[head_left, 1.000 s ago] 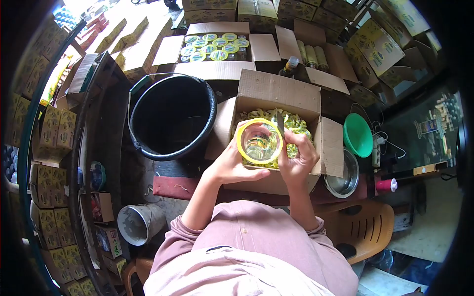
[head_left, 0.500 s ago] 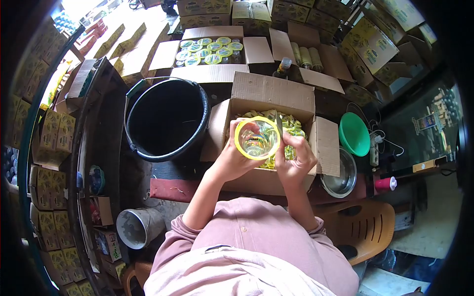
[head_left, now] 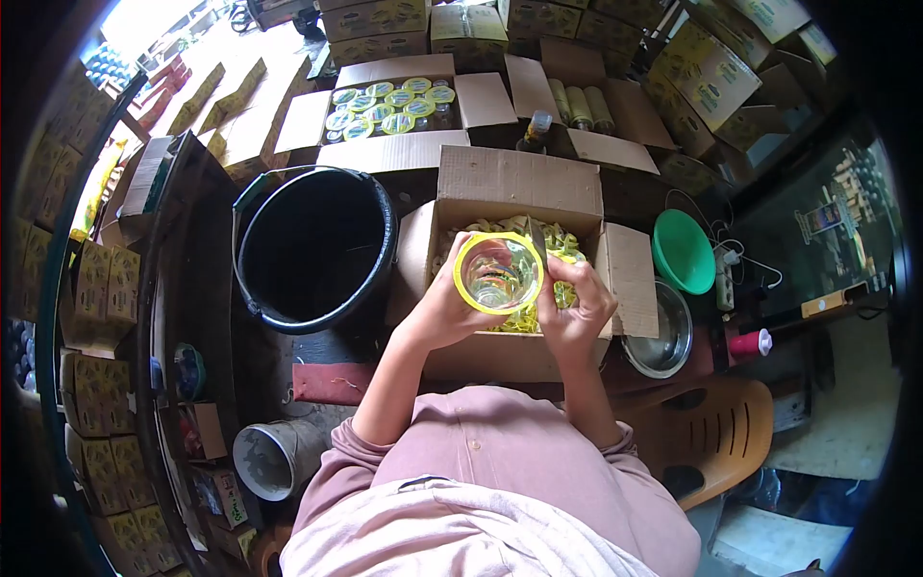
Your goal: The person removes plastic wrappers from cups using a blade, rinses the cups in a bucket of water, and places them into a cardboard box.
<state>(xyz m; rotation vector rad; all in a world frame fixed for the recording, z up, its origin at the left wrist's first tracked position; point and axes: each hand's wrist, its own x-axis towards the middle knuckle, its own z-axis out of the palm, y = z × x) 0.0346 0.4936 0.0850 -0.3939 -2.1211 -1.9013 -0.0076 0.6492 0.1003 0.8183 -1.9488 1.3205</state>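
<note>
A clear round container with a yellow rim (head_left: pixel 499 274) is held in my left hand (head_left: pixel 444 306), its open-looking round face toward me. Closed around a dark knife blade (head_left: pixel 536 240) is my right hand (head_left: pixel 575 303), with the blade upright against the container's right edge. Both hands are above an open cardboard box (head_left: pixel 519 183), which holds many yellow-green strips (head_left: pixel 524 319). My fingers partly hide the handle and the strips.
Left of the box stands a black bucket (head_left: pixel 317 245). A green bowl (head_left: pixel 684 252) and a metal bowl (head_left: pixel 663 332) are at the right. Behind is a box of yellow-lidded cups (head_left: pixel 396 106), near a bottle (head_left: pixel 536 131). A grey bucket (head_left: pixel 274 460) stands lower left.
The view has shifted slightly, so the boxes and bowls appear further left. My hands keep hold of the container and the knife, with the blade still at the rim.
</note>
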